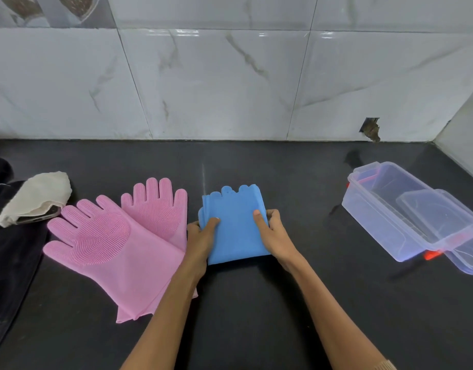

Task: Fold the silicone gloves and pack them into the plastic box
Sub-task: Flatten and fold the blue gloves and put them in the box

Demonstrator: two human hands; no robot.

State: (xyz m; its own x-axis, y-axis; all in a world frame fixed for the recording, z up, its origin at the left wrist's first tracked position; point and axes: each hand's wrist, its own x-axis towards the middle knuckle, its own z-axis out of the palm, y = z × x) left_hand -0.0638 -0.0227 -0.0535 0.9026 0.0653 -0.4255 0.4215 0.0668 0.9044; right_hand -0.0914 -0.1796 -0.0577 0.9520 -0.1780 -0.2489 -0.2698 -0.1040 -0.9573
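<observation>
Thumbs of the left hand (200, 236) and right hand (273, 233) pinch the folded blue gloves (234, 225) at both side edges, other fingers hidden beneath. Bare counter (296, 196) lies between them and the open plastic box (406, 209) at right; the pink gloves (118, 236) touch the left forearm.

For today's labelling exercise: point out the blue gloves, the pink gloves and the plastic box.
blue gloves (234, 231): head view, middle of the folded stack.
pink gloves (96, 236): head view, ribbed palm of the nearer glove.
plastic box (374, 228): head view, near side wall.
</observation>
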